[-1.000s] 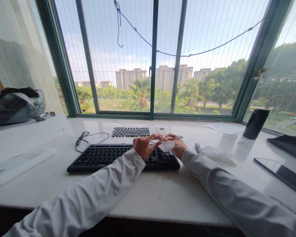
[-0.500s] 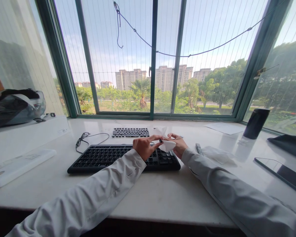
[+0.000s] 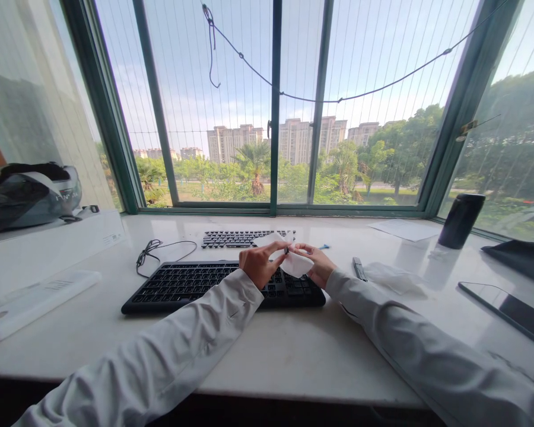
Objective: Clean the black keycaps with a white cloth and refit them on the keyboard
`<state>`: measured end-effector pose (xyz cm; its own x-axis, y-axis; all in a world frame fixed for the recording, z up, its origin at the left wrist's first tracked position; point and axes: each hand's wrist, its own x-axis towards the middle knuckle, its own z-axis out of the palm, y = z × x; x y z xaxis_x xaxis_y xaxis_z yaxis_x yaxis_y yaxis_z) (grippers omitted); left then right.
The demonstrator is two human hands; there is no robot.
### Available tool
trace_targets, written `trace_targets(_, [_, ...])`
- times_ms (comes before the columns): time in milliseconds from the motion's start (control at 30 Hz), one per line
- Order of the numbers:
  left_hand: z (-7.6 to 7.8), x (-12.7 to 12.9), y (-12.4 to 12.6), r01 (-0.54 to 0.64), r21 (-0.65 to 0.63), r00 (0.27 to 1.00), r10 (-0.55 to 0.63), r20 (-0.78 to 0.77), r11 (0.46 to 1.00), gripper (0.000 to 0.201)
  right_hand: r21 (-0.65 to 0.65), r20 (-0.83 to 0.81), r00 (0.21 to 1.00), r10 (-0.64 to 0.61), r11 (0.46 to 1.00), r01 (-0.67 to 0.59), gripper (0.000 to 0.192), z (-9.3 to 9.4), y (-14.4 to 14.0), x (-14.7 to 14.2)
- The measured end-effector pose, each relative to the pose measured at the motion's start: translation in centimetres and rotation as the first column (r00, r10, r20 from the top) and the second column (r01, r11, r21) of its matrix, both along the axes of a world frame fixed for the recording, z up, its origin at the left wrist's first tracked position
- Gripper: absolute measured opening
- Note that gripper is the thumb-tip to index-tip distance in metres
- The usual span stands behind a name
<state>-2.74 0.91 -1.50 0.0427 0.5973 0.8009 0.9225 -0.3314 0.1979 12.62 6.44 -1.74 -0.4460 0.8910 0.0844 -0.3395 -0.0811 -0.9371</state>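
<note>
My left hand [image 3: 260, 264] is closed, pinching a small black keycap [image 3: 286, 251] between thumb and fingertips. My right hand [image 3: 320, 265] grips a white tissue [image 3: 296, 266] and presses it to the keycap, so the two hands almost meet. Both are above the right part of a black keyboard [image 3: 178, 284], which lies on the white counter. Behind it, several loose black keycaps [image 3: 231, 238] are laid out in rows, partly covered by the tissue and my hands.
A coiled cable [image 3: 153, 252] lies left of the keyboard. To the right are a small dark tool [image 3: 359, 268], crumpled clear plastic [image 3: 394, 279], a phone [image 3: 507, 311] and a black cylinder [image 3: 461, 220]. A helmet [image 3: 35, 196] rests on a white box [image 3: 62, 240] at left.
The tissue has shifted and turned, with one part now spreading left behind my left hand. My right fingers have moved slightly left against the keycap. A small blue item shows behind my right hand.
</note>
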Motion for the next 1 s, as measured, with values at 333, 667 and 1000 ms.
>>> trace_targets(333, [0.00, -0.09, 0.01, 0.052, -0.007, 0.999, -0.052, 0.011, 0.999, 0.031, 0.116, -0.021, 1.000, 0.007, 0.993, -0.004, 0.039, 0.03, -0.05, 0.19])
trace_targets(667, [0.06, -0.02, 0.03, 0.012, 0.008, 1.000, -0.012, 0.020, 1.000, 0.027, 0.109, -0.040, 0.999, 0.029, 0.994, -0.024, 0.041, 0.03, -0.13, 0.10])
trace_targets(1000, [0.20, -0.10, -0.13, 0.053, -0.003, 0.997, -0.053, 0.050, 0.999, 0.029, 0.136, -0.023, 0.999, -0.023, 0.990, 0.025, 0.043, 0.24, -0.08, 0.25])
